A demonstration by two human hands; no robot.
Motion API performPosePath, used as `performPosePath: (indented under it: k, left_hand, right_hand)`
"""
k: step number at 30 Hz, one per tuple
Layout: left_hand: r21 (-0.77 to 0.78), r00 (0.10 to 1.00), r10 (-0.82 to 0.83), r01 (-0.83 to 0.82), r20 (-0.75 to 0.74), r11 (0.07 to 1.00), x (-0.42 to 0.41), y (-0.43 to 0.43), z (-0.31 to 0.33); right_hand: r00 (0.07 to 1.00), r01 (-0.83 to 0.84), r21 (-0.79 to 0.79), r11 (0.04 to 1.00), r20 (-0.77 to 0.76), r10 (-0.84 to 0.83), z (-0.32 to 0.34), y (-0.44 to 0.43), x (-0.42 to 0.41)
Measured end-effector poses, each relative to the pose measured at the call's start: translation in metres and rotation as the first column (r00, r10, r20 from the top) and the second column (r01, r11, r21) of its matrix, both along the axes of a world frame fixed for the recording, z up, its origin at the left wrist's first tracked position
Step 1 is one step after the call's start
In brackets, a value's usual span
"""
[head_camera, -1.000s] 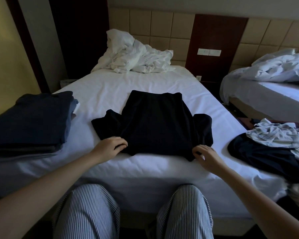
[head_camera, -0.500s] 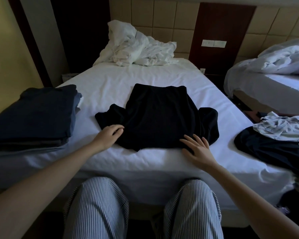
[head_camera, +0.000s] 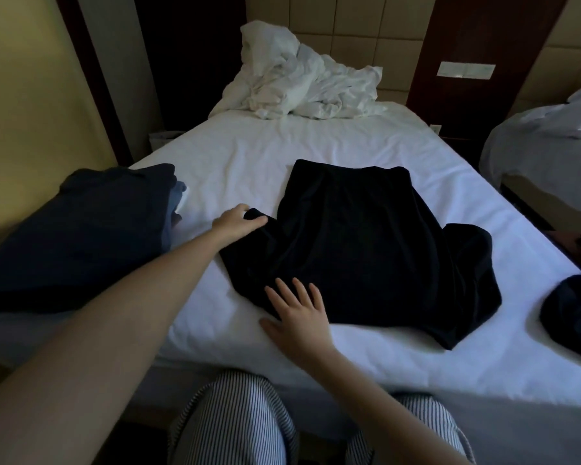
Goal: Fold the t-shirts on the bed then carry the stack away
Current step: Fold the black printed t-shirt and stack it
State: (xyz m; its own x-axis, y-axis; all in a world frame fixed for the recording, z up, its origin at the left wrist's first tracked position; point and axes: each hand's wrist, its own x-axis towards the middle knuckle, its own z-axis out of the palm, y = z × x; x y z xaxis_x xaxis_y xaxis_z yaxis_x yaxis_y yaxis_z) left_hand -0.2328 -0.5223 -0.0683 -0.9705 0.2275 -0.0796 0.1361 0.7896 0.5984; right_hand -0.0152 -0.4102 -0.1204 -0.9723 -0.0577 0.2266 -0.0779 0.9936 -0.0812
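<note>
Black sleeve (head_camera: 256,237): pinching it with left hand (head_camera: 237,224), shifted up from the hem; pressing right hand (head_camera: 299,317), spread and slid leftward, onto t-shirt (head_camera: 366,250) lying ahead; probably starting the sleeve fold.

The t-shirt (head_camera: 366,246) is plain black against the white bed sheet (head_camera: 249,156). The folded stack (head_camera: 81,236) at left is navy, with one paler blue layer. The far duvet (head_camera: 302,82) is white, the headboard (head_camera: 349,25) tan, the near trousers (head_camera: 235,421) white with fine dark stripes.
</note>
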Motion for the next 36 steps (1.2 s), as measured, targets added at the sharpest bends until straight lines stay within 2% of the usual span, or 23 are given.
performPosePath:
  k: [2,3,6,9,11,12,13,15,16,20,23,26,27,29,32,36]
  left_hand:
    - [-0.091,0.995,-0.094,0.091,-0.025,0.992,-0.008,0.004,-0.009]
    - [-0.080,0.989,-0.131,0.125,-0.075,0.989,-0.010,0.006,-0.014]
    - [0.160,0.966,-0.089,0.130,-0.242,0.979,-0.014,0.002,-0.014]
    - [0.164,0.947,-0.020,0.076,-0.321,0.984,-0.030,-0.023,0.003]
    - [0.073,0.970,-0.017,0.036,-0.242,0.997,-0.042,-0.039,0.010]
    - [0.030,0.988,-0.017,0.021,-0.150,0.999,-0.045,-0.045,0.009]
    - [0.006,1.000,-0.019,0.019,-0.013,1.000,-0.047,-0.050,0.006]
    - [0.006,0.964,-0.016,0.015,0.265,1.000,-0.044,-0.061,-0.001]
    - [0.024,0.943,-0.015,0.007,0.334,1.000,-0.042,-0.065,-0.004]
    - [0.116,0.928,-0.058,0.016,0.368,0.993,-0.033,-0.069,-0.007]
    - [0.071,0.927,-0.048,0.023,0.371,0.997,-0.024,-0.061,0.001]
    - [-0.014,0.888,0.039,-0.036,0.459,0.999,-0.014,-0.060,0.013]
    - [0.023,0.866,0.046,-0.066,0.497,0.998,-0.009,-0.061,0.017]
    - [0.213,0.819,0.011,-0.162,0.573,0.963,0.000,-0.066,0.025]
    - [0.530,0.797,-0.104,-0.292,0.595,0.796,0.012,-0.074,0.028]
    - [0.657,0.845,-0.030,-0.392,0.534,0.644,0.022,-0.064,0.038]
  right_hand:
    - [1.000,0.008,-0.010,1.000,-0.016,-0.008,-0.001,-0.001,-0.009]
    - [0.999,0.003,-0.012,1.000,-0.043,-0.004,-0.002,-0.001,-0.012]
    - [0.978,-0.042,-0.032,0.999,-0.206,0.034,-0.006,0.001,-0.016]
    - [0.925,-0.107,-0.051,0.993,-0.370,0.081,-0.004,-0.001,-0.016]
    - [0.931,-0.124,-0.057,0.991,-0.353,0.096,-0.002,-0.006,-0.018]
    - [0.944,-0.122,-0.040,0.992,-0.312,0.104,-0.004,-0.009,-0.019]
    - [0.960,-0.119,-0.009,0.993,-0.256,0.113,-0.006,-0.011,-0.018]
    - [0.980,-0.114,0.046,0.992,-0.162,0.120,-0.013,-0.014,-0.015]
    - [0.983,-0.101,0.050,0.994,-0.148,0.108,-0.017,-0.014,-0.014]
    - [0.994,-0.002,0.054,0.999,-0.110,0.008,-0.013,-0.015,-0.012]
    - [0.998,0.007,0.082,0.997,-0.060,-0.002,-0.010,-0.018,-0.012]
    - [0.994,0.017,0.052,0.998,-0.108,-0.011,-0.004,-0.015,-0.006]
    - [0.991,0.022,0.045,0.999,-0.136,-0.016,-0.003,-0.013,-0.003]
    - [0.986,0.008,0.061,0.998,-0.165,0.002,-0.005,-0.004,0.003]
    - [0.993,-0.052,0.142,0.989,-0.100,0.066,-0.013,0.007,0.011]
    - [0.995,-0.101,0.188,0.977,-0.002,0.103,-0.016,0.011,0.015]
